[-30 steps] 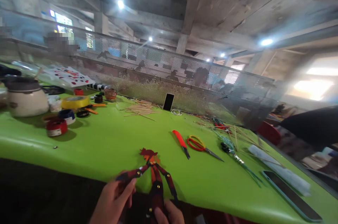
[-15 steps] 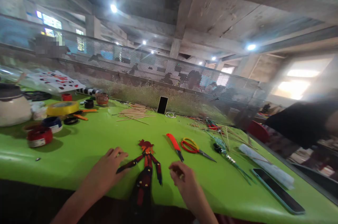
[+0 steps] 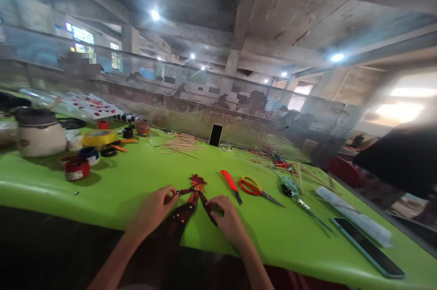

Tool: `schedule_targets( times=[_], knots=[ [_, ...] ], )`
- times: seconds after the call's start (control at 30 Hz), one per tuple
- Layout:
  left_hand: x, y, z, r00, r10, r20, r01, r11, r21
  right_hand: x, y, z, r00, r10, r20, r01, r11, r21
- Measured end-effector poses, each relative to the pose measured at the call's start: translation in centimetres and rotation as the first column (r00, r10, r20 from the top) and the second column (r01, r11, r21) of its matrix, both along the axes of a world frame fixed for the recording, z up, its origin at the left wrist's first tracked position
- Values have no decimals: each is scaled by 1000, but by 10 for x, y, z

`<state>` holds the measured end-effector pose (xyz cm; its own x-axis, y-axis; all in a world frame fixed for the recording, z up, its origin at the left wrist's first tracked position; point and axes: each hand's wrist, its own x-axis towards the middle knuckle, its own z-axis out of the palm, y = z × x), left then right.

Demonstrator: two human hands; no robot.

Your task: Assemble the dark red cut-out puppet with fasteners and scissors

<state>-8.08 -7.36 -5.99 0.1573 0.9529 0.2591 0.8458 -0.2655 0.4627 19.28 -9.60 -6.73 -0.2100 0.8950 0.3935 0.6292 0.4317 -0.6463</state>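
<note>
A flat jointed puppet (image 3: pixel 186 212), dark red and black with brass-coloured fasteners, lies on the green tabletop (image 3: pixel 136 174). Its head points away from me, and its lower part hangs over the near edge into shadow. My left hand (image 3: pixel 157 206) is closed, thumb and finger pinching the end of the puppet's left-side arm. On the other side, the fingers of my right hand (image 3: pixel 226 218) close around the lower part of its right-side arm. To the right lie a red-handled cutter knife (image 3: pixel 230 184) and scissors (image 3: pixel 253 187) with red and yellow handles.
Paint jars (image 3: pixel 77 168), yellow tape (image 3: pixel 99 137) and a large pot (image 3: pixel 40 135) stand at left. Thin wooden sticks (image 3: pixel 182 143) and an upright dark rectangle (image 3: pixel 215 135) are at the back, before a mesh screen. At right lie a phone (image 3: pixel 368 246) and a plastic-wrapped roll (image 3: pixel 355 215).
My hands have moved inward and taken hold of the puppet's two arms. The puppet now tilts, its lower part swung left. The view has shifted slightly left.
</note>
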Motion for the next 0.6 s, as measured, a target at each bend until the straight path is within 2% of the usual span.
schedule_targets(
  times=[0.13, 0.2, 0.33, 0.4, 0.43, 0.5, 0.6],
  knots=[
    [-12, -26, -13, 988, -136, 78, 129, 988, 90, 1, 6, 0, 1000, -27, -9, 28, 998, 55],
    [-13, -43, -16, 976, -205, 78, 188, 966, 180, 0, 4, 1, 999, -47, -13, 48, 994, 95],
    [-9, -65, -18, 966, -253, 41, 235, 937, 260, -16, -20, -5, 997, -70, -18, 72, 983, 166],
    [-9, -68, -20, 962, -274, 17, 261, 931, 254, -30, -41, -12, 1000, -6, 22, 2, 982, 189],
    [-11, -68, -22, 955, -296, 2, 286, 925, 251, -37, -52, -15, 995, 64, 75, -80, 971, 226],
    [-16, -67, -25, 935, -354, -29, 350, 904, 244, -48, -71, -18, 973, 150, 176, -202, 920, 334],
    [-22, -67, -28, 919, -389, -57, 392, 895, 214, -51, -83, -13, 972, 165, 165, -223, 862, 455]
  ],
)
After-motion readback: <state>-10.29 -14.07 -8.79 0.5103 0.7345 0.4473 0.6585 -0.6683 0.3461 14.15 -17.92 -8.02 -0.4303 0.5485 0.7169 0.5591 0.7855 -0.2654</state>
